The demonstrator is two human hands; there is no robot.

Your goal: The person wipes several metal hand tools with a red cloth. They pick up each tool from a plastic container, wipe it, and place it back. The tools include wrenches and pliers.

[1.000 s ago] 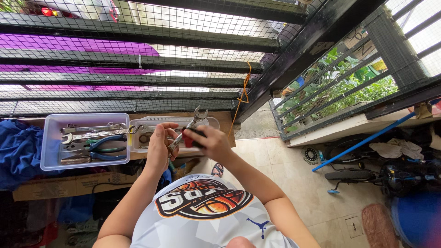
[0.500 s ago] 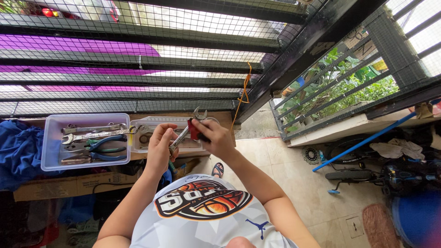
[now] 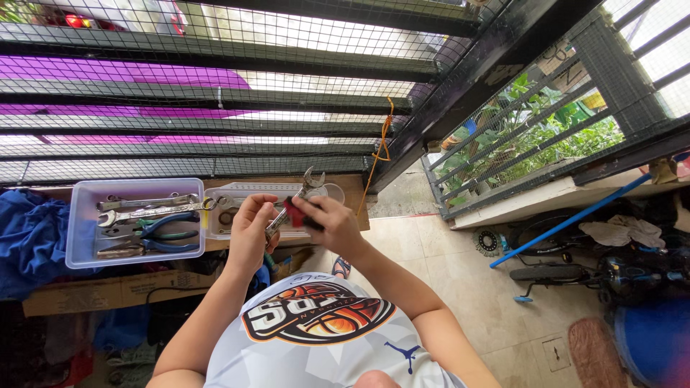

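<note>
My left hand point(image 3: 250, 231) grips the lower end of a silver open-ended wrench point(image 3: 301, 190) that points up and to the right. My right hand point(image 3: 332, 224) presses a small red and black cloth point(image 3: 295, 210) against the wrench's shaft, just above my left fingers. Both hands are held over a white tray point(image 3: 244, 188) on a wooden bench. To the left, a clear plastic bin point(image 3: 80, 223) holds several wrenches and blue-handled pliers point(image 3: 164, 228).
A black mesh fence runs behind the bench. A blue cloth point(image 3: 25, 237) lies at the left and cardboard point(image 3: 79, 291) sits under the bin. On the tiled floor at right are a blue pole point(image 3: 568, 219), a small bicycle point(image 3: 596, 276) and a sprocket point(image 3: 487, 243).
My right hand slid the cloth up the wrench shaft toward its jaw, then back down toward my left hand. The left hand kept its hold on the wrench.
</note>
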